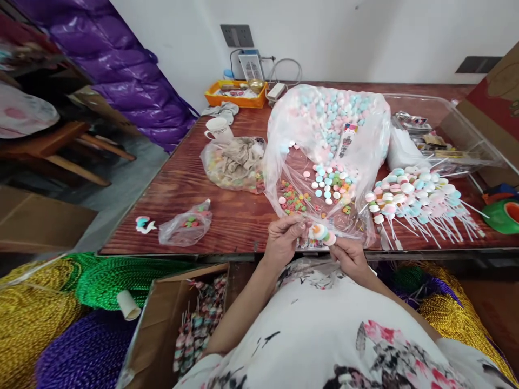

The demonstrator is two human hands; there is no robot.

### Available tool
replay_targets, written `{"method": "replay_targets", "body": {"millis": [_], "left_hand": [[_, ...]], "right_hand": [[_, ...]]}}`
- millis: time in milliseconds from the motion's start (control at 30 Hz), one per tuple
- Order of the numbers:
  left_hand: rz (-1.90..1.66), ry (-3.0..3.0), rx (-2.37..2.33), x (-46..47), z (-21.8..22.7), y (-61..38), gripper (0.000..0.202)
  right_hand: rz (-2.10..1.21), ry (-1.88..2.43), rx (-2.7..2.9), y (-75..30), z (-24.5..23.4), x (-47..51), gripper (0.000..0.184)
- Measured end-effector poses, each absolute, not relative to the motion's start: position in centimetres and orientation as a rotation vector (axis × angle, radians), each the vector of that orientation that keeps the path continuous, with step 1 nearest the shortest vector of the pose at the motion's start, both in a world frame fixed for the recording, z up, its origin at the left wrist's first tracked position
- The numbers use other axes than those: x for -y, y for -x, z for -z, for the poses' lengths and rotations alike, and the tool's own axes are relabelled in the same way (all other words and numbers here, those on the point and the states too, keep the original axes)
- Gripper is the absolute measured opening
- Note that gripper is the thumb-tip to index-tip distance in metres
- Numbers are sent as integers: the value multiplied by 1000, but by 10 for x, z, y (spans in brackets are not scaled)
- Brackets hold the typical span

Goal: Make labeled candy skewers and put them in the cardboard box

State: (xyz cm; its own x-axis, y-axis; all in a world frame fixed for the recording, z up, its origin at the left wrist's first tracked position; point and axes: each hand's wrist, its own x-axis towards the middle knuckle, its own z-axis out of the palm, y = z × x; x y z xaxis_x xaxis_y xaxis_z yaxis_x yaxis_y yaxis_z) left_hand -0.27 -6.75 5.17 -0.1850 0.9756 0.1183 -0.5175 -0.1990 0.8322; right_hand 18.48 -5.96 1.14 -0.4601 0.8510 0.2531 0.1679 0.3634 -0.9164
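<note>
At the table edge, right hand pinches stacked candies, left hand closed, its hold unclear.

The large bag is thin, clear plastic film, crinkled and shiny in patches; the pastel discs inside it look matt and chalky, the small coloured rings rough and grainy. Beneath it the counter is red-brown wood, streaky-grained, softly glossy. Right of the bag, white sticks look smooth, and a bin is glossy clear plastic. Left of it are a crumpled matt cloth and a smooth, glazed-looking cup. Farther left, purple wrapping gleams; below-left, a box is dull cardboard.
</note>
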Motion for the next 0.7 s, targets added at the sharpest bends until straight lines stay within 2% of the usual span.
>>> {"method": "replay_targets", "body": {"millis": [333, 500, 700], "left_hand": [[-1569, -634, -792, 60, -32, 13, 27], [-1554, -424, -724, 64, -36, 0, 27], [-1493, -435, -794, 75, -33, -1, 23]], "right_hand": [[-1139, 921, 1884, -175, -10, 53, 38], [-1155, 916, 1844, -173, -12, 57, 38], [-1204, 816, 1860, -169, -7, 64, 33]]}}
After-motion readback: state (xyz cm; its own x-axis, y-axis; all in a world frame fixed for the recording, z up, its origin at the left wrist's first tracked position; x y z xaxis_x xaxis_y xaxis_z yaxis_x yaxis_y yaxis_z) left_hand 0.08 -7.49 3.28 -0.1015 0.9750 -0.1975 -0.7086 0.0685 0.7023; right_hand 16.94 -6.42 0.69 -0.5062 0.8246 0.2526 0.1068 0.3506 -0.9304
